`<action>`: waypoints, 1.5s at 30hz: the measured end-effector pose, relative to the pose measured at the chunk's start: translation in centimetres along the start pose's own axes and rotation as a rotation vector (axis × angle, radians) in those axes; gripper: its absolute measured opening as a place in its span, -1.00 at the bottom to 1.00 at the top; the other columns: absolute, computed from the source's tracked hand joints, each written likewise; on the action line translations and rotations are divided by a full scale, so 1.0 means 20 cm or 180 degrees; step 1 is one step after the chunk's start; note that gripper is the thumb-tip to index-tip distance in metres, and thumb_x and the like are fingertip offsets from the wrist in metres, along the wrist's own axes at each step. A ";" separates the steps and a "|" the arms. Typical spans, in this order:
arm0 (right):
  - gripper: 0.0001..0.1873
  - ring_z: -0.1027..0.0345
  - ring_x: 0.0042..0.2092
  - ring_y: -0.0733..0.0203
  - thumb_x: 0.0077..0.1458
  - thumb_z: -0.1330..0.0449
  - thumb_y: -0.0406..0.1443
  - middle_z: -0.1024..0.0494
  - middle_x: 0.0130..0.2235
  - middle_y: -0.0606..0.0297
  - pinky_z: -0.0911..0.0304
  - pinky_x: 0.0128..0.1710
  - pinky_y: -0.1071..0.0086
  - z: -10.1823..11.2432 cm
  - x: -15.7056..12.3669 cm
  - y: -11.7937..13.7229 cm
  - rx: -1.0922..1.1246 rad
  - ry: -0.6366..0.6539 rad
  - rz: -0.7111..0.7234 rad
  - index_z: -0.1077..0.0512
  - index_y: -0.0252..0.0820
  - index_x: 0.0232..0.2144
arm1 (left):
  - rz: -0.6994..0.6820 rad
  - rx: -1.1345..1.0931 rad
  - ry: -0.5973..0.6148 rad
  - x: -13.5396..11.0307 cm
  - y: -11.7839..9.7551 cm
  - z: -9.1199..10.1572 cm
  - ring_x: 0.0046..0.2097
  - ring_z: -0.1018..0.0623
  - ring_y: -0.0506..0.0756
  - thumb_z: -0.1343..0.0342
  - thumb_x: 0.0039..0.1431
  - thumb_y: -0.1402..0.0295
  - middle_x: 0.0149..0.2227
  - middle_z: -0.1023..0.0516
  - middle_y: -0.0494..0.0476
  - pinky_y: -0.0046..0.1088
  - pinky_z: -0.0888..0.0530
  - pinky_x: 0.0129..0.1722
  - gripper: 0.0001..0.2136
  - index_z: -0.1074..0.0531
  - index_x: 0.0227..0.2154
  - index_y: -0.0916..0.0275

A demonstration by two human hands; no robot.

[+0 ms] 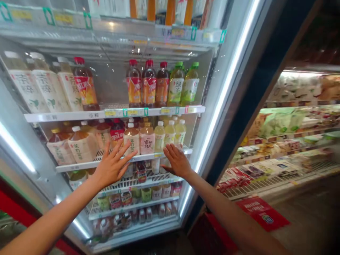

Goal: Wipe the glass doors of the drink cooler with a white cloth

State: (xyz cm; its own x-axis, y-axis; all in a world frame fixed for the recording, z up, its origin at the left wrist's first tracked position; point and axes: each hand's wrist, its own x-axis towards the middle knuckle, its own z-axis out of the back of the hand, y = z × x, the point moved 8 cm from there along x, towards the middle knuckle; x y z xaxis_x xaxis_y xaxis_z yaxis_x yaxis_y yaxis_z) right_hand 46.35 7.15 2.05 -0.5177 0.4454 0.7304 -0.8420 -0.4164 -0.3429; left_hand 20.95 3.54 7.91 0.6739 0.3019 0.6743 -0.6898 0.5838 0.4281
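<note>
Both my hands reach toward the shelves of a lit drinks fridge. My left hand (110, 166) has its fingers spread and holds nothing; it hangs before the white-capped tea bottles (131, 136) and a pink-labelled bottle (147, 140) on the middle shelf. My right hand (176, 160), fingers stretched out, is in front of the pale yellow bottles (170, 132) at that shelf's right end. Whether either hand touches anything I cannot tell. One shelf higher stand red-capped iced tea bottles (149, 85), green tea bottles (176, 83) and large white-labelled bottles (42, 85).
Lower shelves (138, 182) carry more bottles and cups. A bright light strip (225, 90) runs along the fridge's right frame. Beyond a dark post (255, 85), another chilled case (281, 170) holds packaged goods. A red sign (262, 212) sits low at right.
</note>
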 end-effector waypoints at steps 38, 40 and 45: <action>0.14 0.47 0.54 -0.25 0.29 0.11 0.27 0.40 0.54 0.00 -0.20 0.28 -0.22 -0.57 -0.58 0.58 -0.0330 -0.0894 -0.0594 0.71 -0.19 0.44 | 0.0135 0.0866 -0.0848 -0.96 -0.33 -0.65 0.53 0.13 0.30 0.00 0.40 0.07 0.55 0.33 -0.05 0.16 0.27 0.47 -0.32 0.15 0.46 -0.08; 0.17 0.45 0.54 -0.23 0.29 0.03 0.23 0.42 0.54 -0.01 -0.22 0.28 -0.18 -0.65 -0.65 0.65 -0.0262 -0.0850 -0.0684 0.69 -0.20 0.44 | 0.0177 0.0844 -0.0857 -0.97 -0.32 -0.65 0.54 0.14 0.28 -0.03 0.39 0.09 0.55 0.33 -0.04 0.15 0.28 0.48 -0.30 0.16 0.46 -0.10; 0.12 0.44 0.54 -0.21 0.33 -0.04 0.13 0.37 0.54 -0.04 -0.15 0.32 -0.19 -0.73 -0.75 0.74 -0.0128 -0.0916 -0.0939 0.61 -0.23 0.47 | 0.0557 0.0675 -0.0873 -1.01 -0.33 -0.72 0.54 0.17 0.23 -0.06 0.35 0.12 0.54 0.24 -0.04 0.19 0.23 0.49 -0.27 0.18 0.46 -0.17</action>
State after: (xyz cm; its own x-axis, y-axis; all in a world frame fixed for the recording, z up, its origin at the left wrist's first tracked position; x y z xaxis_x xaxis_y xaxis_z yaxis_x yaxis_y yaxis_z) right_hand 39.41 6.00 -22.59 -0.1945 0.2987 0.9343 -0.9562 -0.2701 -0.1127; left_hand 15.75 4.38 -17.11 0.4653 0.1535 0.8717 -0.8468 0.3640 0.3879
